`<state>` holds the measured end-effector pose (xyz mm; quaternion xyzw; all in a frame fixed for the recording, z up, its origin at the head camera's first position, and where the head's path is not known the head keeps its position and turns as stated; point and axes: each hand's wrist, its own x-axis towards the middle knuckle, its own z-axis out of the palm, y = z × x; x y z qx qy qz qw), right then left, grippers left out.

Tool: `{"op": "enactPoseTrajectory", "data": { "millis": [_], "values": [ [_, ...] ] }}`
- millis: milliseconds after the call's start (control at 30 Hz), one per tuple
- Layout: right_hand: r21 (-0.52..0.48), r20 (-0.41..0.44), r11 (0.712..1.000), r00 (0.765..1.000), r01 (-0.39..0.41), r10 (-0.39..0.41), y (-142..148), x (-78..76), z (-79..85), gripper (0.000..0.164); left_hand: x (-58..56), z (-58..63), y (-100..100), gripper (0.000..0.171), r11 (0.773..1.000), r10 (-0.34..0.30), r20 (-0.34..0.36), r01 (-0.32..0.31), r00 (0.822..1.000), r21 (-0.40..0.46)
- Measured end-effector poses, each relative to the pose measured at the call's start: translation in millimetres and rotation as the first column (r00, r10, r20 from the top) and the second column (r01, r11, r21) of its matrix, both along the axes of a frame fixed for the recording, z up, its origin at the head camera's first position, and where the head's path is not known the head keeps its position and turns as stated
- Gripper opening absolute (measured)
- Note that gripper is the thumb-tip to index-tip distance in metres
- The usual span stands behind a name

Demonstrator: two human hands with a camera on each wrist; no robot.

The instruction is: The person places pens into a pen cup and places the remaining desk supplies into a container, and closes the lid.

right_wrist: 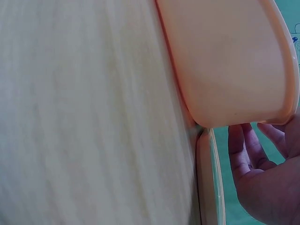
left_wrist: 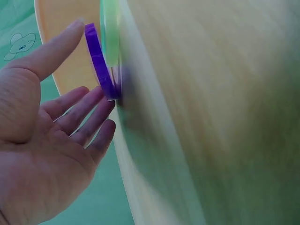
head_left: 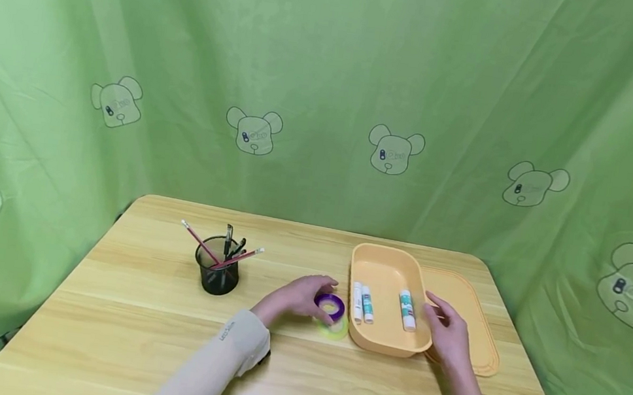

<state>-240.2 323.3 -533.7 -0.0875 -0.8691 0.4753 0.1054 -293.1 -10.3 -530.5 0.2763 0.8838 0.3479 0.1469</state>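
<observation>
My left hand (head_left: 304, 295) holds a purple tape roll (left_wrist: 99, 63) by its edge, thumb on one side and fingertips on the other. That roll is tilted and overlaps a yellow-green tape roll (head_left: 334, 329) lying on the table. Just to the right stands an orange plastic box (head_left: 387, 348). Inside it two slim white tubes, one a glue stick (head_left: 367, 304), lie along the left wall, and a thicker glue stick (head_left: 407, 311) lies at the right. My right hand (head_left: 450, 336) grips the box's right side, fingers against the outer wall and thumb at the rim.
An orange lid (head_left: 468, 315) lies flat on the wooden table (head_left: 117, 324), partly under the box's right side. At the left stands a black mesh pen cup (head_left: 218, 281) with pencils and pens. A green curtain (head_left: 318, 184) hangs behind the table.
</observation>
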Motion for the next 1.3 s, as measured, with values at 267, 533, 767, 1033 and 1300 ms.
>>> {"op": "enactPoseTrajectory", "data": {
  "millis": [267,533,767,1033,1300],
  "values": [
    [0.001,0.002,1.0,1.0,0.01,-0.01,-0.6,-0.7,1.0,0.046,2.8,2.1,0.9,0.083,0.999,-0.009,-0.034,0.007,0.999,-0.044],
    [-0.003,-0.019,1.0,1.0,0.006,-0.006,-1.7,1.1,2.1,0.046,2.8,0.8,1.7,0.083,0.998,-0.015,-0.072,0.011,0.997,-0.062],
    [0.0,-0.019,1.0,1.0,0.009,-0.009,-1.6,1.5,1.7,0.047,2.8,0.0,2.5,0.082,0.997,-0.007,-0.081,0.001,0.997,-0.073],
    [0.005,-0.019,1.0,1.0,0.005,-0.005,-0.7,1.0,0.1,0.047,0.9,-1.2,3.5,0.078,0.995,0.047,-0.134,-0.058,0.99,-0.08],
    [0.002,-0.006,1.0,1.0,0.013,-0.013,0.0,0.2,-1.0,0.047,0.1,2.8,6.8,0.076,0.99,0.131,-0.179,-0.139,0.975,-0.03]
  ]
}}
